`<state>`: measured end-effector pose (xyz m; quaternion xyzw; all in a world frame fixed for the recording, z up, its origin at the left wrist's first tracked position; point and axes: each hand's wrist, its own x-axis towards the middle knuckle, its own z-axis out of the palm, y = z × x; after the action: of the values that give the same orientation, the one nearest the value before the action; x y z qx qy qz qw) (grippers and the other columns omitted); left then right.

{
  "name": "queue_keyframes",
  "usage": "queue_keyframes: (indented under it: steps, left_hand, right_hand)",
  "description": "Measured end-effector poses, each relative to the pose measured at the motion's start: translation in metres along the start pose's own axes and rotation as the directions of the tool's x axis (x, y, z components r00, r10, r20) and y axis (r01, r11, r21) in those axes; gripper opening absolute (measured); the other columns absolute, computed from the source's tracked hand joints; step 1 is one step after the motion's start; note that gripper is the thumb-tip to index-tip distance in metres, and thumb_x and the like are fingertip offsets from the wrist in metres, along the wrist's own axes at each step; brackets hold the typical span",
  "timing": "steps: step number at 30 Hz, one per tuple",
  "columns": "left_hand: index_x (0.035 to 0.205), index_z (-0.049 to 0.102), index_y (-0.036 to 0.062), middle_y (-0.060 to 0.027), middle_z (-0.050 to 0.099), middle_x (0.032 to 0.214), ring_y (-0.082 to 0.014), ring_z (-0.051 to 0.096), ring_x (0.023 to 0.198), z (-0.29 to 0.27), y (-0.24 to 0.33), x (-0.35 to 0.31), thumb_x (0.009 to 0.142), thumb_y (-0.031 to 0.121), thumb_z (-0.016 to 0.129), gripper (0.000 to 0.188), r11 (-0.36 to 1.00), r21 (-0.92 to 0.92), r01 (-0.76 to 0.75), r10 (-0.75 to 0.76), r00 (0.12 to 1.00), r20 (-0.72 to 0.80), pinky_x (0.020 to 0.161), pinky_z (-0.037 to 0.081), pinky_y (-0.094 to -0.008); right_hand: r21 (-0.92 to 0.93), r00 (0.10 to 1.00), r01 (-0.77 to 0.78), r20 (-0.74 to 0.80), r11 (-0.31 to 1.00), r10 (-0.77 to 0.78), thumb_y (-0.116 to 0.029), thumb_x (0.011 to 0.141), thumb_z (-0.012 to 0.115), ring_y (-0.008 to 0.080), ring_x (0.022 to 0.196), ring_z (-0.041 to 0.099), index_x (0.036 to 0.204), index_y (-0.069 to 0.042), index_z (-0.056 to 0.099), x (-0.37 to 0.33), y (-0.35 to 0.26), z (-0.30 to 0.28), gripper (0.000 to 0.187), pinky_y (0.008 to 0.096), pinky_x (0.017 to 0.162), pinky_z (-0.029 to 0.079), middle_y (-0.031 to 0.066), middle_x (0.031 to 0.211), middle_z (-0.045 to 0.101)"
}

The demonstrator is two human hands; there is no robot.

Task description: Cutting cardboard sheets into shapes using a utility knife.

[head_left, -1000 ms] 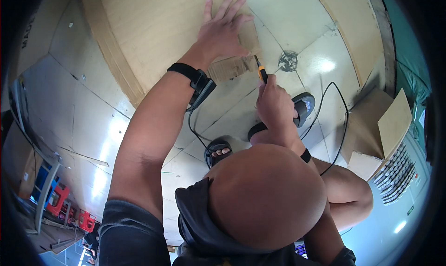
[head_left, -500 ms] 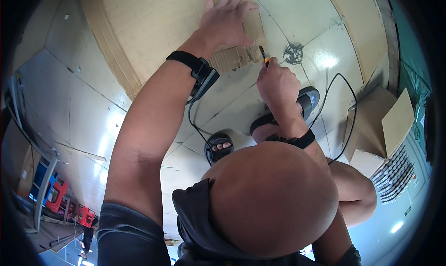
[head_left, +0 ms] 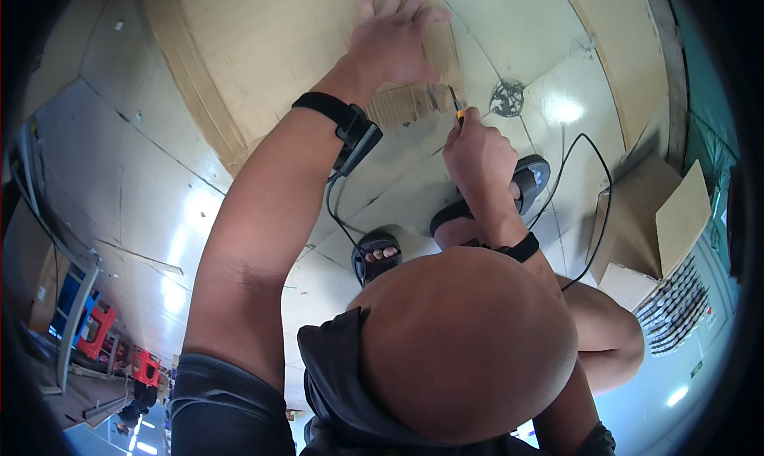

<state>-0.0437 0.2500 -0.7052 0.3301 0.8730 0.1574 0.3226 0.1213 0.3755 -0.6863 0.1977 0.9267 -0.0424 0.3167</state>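
Note:
My left hand (head_left: 394, 42) lies flat with spread fingers on a large brown cardboard sheet (head_left: 270, 50) on the floor, holding nothing. A torn or cut strip with exposed corrugation (head_left: 402, 103) shows along the sheet's near edge, just below that hand. In my right hand (head_left: 482, 150) is a utility knife (head_left: 460, 115) with a yellow-orange part and a dark, thin blade. Its blade points away from me at the sheet's near right corner; whether it touches the cardboard I cannot tell.
A round floor drain (head_left: 507, 98) lies right of the knife. My sandalled feet (head_left: 378, 253) are close below the sheet. A black cable (head_left: 609, 185) loops at right, near an open cardboard box (head_left: 637, 217). Red stools (head_left: 146, 368) and another person (head_left: 142, 399) are far lower left.
My right hand with the knife has drawn back slightly toward me. The left hand stays on the cardboard. In the background, the other person has shifted posture.

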Motion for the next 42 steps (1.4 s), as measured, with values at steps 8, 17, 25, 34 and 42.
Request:
queue_keyframes:
  steps: [8, 17, 25, 34, 42]
  left_hand:
    - [0.154, 0.038, 0.0090, -0.0142, 0.006, 0.172, -0.0321, 0.003, 0.158, 0.008, -0.008, -0.001, 0.072, 0.070, 0.074, 0.108, 0.999, -0.037, -0.007, 0.007, 1.000, -0.023, 0.127, 0.000, -0.0581]
    - [0.152, 0.042, 0.0078, -0.0159, 0.009, 0.170, -0.0333, 0.006, 0.158, 0.010, -0.008, 0.004, 0.068, 0.068, 0.079, 0.109, 0.999, -0.024, -0.042, 0.041, 0.997, -0.065, 0.127, 0.001, -0.0588]
    - [0.151, 0.043, 0.0073, -0.0173, 0.010, 0.170, -0.0336, 0.006, 0.158, 0.050, -0.018, 0.002, 0.066, 0.067, 0.081, 0.111, 0.958, 0.284, -0.037, 0.168, 0.874, -0.455, 0.126, 0.002, -0.0597]
    - [0.153, 0.040, 0.0056, -0.0169, 0.008, 0.171, -0.0340, 0.005, 0.158, 0.029, -0.020, 0.004, 0.068, 0.064, 0.081, 0.111, 0.985, -0.063, -0.159, 0.141, 0.963, -0.229, 0.127, 0.000, -0.0586]
    - [0.157, 0.032, 0.0043, -0.0172, 0.004, 0.171, -0.0349, 0.003, 0.158, 0.061, -0.016, 0.007, 0.071, 0.062, 0.079, 0.114, 0.943, 0.331, 0.043, 0.115, 0.889, -0.443, 0.127, -0.001, -0.0574]
  right_hand:
    - [-0.024, 1.000, 0.025, -0.003, 0.999, -0.025, -0.032, 0.102, 0.049, 0.0424, 0.077, 0.072, 0.106, -0.008, 0.061, 0.016, -0.007, -0.001, 0.028, 0.0537, 0.068, 0.057, 0.0204, 0.079, 0.072]
    - [0.001, 0.995, 0.057, -0.086, 0.998, -0.057, -0.031, 0.099, 0.051, 0.0443, 0.074, 0.071, 0.099, -0.007, 0.064, 0.022, -0.001, 0.003, 0.028, 0.0547, 0.067, 0.057, 0.0223, 0.077, 0.071]
    - [-0.016, 0.987, 0.116, -0.108, 0.993, -0.117, -0.030, 0.096, 0.054, 0.0434, 0.075, 0.071, 0.098, -0.008, 0.065, 0.027, 0.000, 0.001, 0.025, 0.0535, 0.067, 0.058, 0.0217, 0.077, 0.071]
    - [0.009, 0.996, 0.067, -0.066, 0.998, -0.066, -0.031, 0.095, 0.054, 0.0427, 0.078, 0.072, 0.096, -0.009, 0.066, 0.025, -0.001, -0.003, 0.026, 0.0534, 0.069, 0.057, 0.0208, 0.082, 0.072]
    - [0.003, 0.998, 0.055, -0.008, 0.998, -0.055, -0.032, 0.096, 0.054, 0.0421, 0.079, 0.072, 0.098, -0.009, 0.066, 0.020, -0.002, 0.002, 0.026, 0.0533, 0.070, 0.057, 0.0200, 0.081, 0.072]
